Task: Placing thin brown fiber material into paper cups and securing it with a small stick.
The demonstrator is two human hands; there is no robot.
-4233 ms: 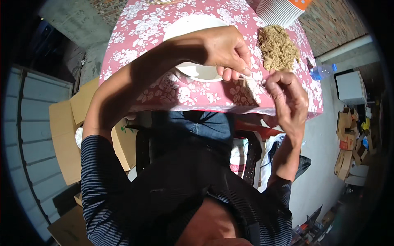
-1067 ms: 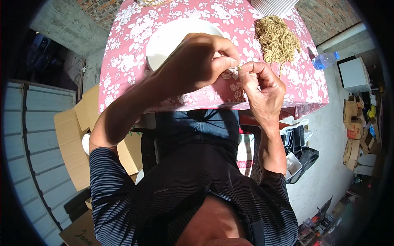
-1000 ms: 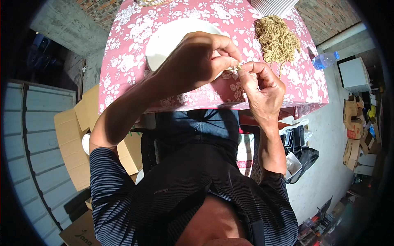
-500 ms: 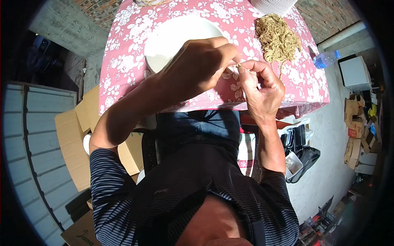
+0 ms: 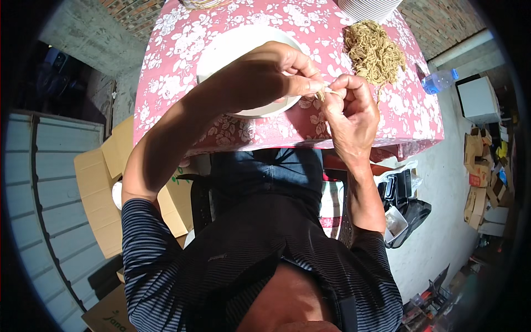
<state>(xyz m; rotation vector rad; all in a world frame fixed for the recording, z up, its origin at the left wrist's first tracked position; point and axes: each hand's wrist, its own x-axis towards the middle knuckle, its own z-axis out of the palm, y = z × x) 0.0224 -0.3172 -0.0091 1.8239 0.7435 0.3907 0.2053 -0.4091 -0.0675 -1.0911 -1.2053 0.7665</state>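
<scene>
Above the near side of the table, my hands meet fingertip to fingertip. My left hand (image 5: 276, 69) is closed in a pinch, its thumb and forefinger at a short tan cord end (image 5: 320, 96). My right hand (image 5: 354, 113) pinches the same small piece from the other side, its fingers curled. A pale bit shows between the fingertips, too small to make out. Beneath my left hand and forearm stands a wide white bowl (image 5: 243, 41), brightly sunlit and partly hidden. To the right beyond my right hand lies a loose tangled heap of tan cord (image 5: 374, 52).
A pink floral tablecloth (image 5: 180, 55) covers the table. At its far edge are a ribbed white stack (image 5: 369, 8) and a partly cut-off round thing (image 5: 204, 3). A plastic bottle (image 5: 440, 81) appears past the right edge. Open cardboard (image 5: 99, 199) lies at left.
My left hand has turned and its fingers have opened out somewhat from the tighter curl. Both hands shift slightly, staying together, and more of the bowl's near rim shows.
</scene>
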